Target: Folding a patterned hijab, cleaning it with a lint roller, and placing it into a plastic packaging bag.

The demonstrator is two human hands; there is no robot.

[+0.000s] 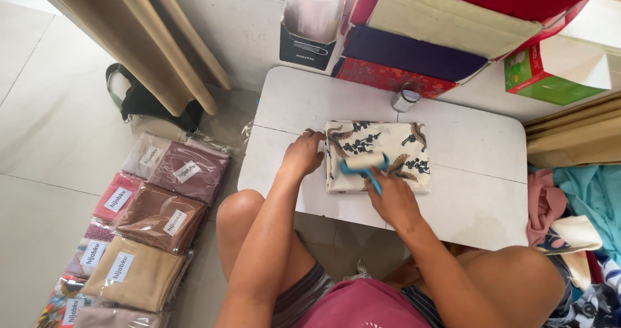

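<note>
cream patterned cloth (378, 154): left hand (303, 154) flat pinning its edge, right hand (391, 198) clamped on blue lint roller (367, 167).

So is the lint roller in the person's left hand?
No, the right hand grips the blue lint roller, while the left hand presses the folded cloth.

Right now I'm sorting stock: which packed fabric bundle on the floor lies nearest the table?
The mauve packed bundle at the top right of the stack, beside the white table. The brown and tan bundles lie farther off.
</note>
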